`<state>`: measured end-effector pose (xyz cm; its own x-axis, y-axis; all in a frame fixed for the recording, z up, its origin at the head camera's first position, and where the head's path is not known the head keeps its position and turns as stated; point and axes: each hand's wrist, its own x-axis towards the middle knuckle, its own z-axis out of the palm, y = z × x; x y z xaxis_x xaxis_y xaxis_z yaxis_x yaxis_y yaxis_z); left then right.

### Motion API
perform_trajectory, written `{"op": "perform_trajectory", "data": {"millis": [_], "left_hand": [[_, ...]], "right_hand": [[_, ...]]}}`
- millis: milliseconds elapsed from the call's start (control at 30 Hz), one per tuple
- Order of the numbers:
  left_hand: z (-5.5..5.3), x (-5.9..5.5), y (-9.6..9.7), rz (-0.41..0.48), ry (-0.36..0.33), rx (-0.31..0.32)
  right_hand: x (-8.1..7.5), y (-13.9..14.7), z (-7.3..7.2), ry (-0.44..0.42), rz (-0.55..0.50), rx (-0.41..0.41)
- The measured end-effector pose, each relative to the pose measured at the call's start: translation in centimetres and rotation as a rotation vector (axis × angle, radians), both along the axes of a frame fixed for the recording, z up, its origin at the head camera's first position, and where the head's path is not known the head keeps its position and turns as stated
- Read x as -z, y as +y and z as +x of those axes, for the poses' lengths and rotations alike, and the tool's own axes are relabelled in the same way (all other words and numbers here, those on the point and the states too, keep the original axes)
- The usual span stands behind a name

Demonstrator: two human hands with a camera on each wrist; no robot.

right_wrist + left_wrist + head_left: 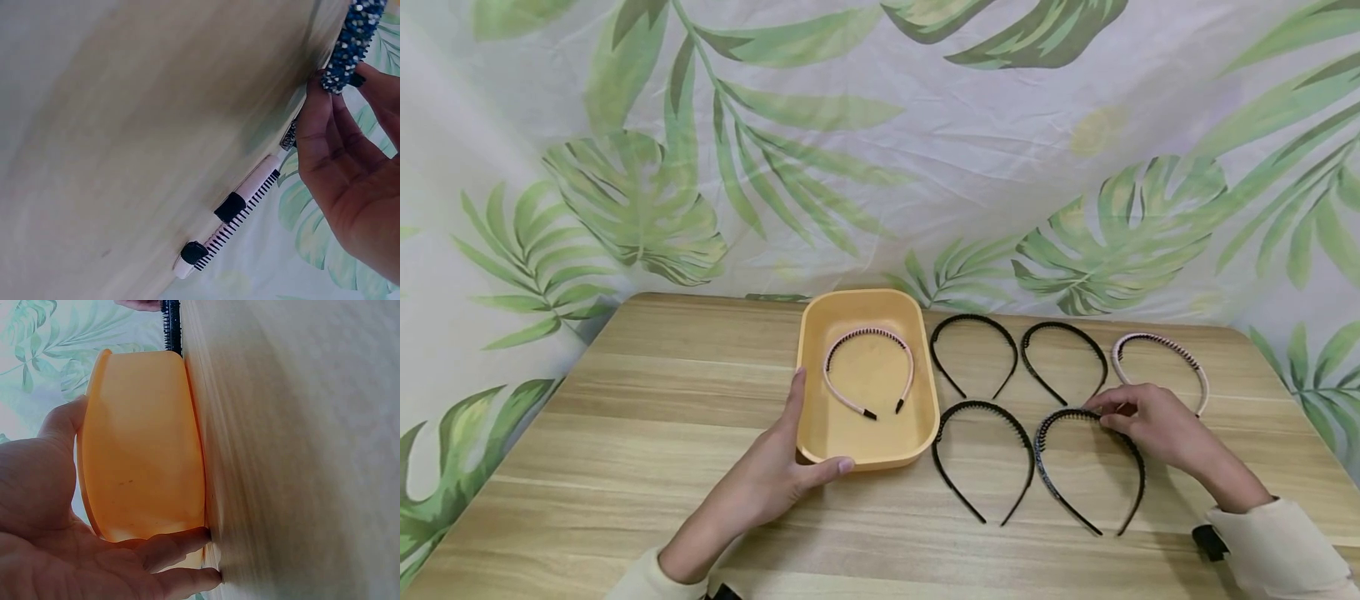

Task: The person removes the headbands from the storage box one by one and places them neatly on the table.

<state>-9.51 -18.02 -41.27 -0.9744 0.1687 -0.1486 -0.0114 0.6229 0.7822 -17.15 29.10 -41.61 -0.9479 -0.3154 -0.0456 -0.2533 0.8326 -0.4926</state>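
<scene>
My left hand (771, 479) grips the near left corner of a yellow plastic bin (880, 461), thumb at the front rim and fingers along the left side. In the left wrist view, fingertips reach down to the table beside the bin wall (144, 444). A pink toothed headband (868, 332) lies inside it. My right hand (1157, 425) pinches the top of a dark headband (1043, 471) in the front row. In the right wrist view, blue and silver rhinestones cover this headband (356, 44), held between thumb and fingers.
Right of the bin lie a black headband (985, 405) in front, and two dark headbands (973, 317) and a pale pink one (1142, 337) behind. The wooden table (647, 417) meets a leaf-print cloth (850, 167) at its back edge.
</scene>
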Motion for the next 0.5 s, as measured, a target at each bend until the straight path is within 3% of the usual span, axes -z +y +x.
{"op": "perform_trajectory", "data": {"millis": [500], "left_hand": [[0.05,-0.04,0.04,-0.004,-0.009,-0.003]], "right_hand": [[0.09,-0.16,0.11,0.014,0.015,0.005]]}}
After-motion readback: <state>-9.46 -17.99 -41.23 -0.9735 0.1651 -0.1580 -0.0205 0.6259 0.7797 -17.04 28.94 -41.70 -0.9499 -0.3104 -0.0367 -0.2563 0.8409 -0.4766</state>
